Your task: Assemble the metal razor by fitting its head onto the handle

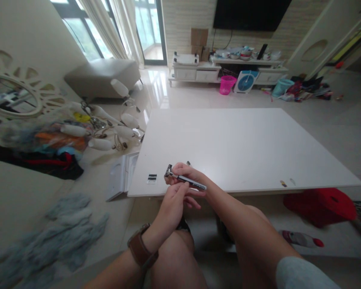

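A metal razor (185, 179) with a dark head pointing left is held over the near edge of the white table (243, 140). My right hand (188, 173) is closed round its handle from above. My left hand (174, 200), with a brown watch strap on the wrist, comes up from below, and its fingers pinch the handle near the head. A small black-and-white razor cartridge (152, 178) lies on the table just left of the hands.
A white tray (122, 174) lies on the floor by the table's left corner. A chandelier and clutter (102, 128) sit on the floor at the left, a grey rug (63, 224) nearer. A red stool (321, 204) and a bottle (301, 239) are at the right.
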The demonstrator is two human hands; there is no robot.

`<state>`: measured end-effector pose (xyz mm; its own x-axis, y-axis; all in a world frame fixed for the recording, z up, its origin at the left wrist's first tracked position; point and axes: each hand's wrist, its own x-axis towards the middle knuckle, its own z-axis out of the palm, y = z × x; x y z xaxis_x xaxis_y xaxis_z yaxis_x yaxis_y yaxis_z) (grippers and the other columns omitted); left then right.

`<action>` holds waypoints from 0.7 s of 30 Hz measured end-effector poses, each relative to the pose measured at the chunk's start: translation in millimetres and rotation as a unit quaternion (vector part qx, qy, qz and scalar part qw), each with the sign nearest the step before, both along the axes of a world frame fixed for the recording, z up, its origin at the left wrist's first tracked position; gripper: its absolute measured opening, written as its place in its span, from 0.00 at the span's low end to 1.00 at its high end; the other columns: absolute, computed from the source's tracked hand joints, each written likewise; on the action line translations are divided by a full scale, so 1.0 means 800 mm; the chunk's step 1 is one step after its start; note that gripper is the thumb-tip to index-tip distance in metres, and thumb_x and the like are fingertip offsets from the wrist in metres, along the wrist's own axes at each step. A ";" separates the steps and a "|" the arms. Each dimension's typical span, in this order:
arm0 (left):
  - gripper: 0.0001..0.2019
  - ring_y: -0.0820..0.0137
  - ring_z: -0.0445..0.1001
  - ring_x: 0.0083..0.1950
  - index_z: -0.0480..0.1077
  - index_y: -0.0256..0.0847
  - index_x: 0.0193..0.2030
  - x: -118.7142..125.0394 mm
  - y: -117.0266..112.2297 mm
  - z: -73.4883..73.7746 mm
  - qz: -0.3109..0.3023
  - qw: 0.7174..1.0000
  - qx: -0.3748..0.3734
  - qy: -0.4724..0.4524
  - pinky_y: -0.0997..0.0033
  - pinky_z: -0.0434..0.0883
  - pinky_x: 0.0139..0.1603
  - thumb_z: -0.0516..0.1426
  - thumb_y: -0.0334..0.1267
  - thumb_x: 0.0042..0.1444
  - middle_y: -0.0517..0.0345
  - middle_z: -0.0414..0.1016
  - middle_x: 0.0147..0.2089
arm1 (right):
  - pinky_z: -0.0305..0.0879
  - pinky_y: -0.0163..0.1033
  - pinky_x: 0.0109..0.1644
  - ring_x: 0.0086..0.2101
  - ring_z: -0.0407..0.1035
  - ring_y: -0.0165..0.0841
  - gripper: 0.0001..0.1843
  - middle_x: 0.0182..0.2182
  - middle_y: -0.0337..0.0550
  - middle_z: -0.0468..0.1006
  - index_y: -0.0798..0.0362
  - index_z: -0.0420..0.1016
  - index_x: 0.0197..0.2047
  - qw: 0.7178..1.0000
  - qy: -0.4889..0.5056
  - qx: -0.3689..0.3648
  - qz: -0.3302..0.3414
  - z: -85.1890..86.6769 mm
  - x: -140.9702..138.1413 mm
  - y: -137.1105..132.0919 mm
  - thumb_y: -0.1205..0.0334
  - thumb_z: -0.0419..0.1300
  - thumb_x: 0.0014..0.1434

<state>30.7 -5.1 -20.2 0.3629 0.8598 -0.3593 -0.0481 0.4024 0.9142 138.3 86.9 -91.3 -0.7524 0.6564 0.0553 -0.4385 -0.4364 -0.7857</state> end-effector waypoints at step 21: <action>0.28 0.66 0.78 0.24 0.71 0.34 0.40 0.000 0.003 -0.010 0.055 0.998 -0.037 -0.002 0.72 0.64 0.23 0.52 0.62 0.55 0.41 0.82 0.40 | 0.62 0.37 0.35 0.31 0.66 0.32 0.20 0.25 0.44 0.76 0.57 0.77 0.23 0.996 0.069 -0.016 -0.045 -0.007 -0.002 -0.001 0.47 0.72 0.47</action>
<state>30.8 -2.3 -28.1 0.2696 0.8653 -0.4225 -0.0982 0.4611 0.8819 136.9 86.2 -97.2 -0.6776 0.7236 0.1314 -0.5795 -0.4154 -0.7012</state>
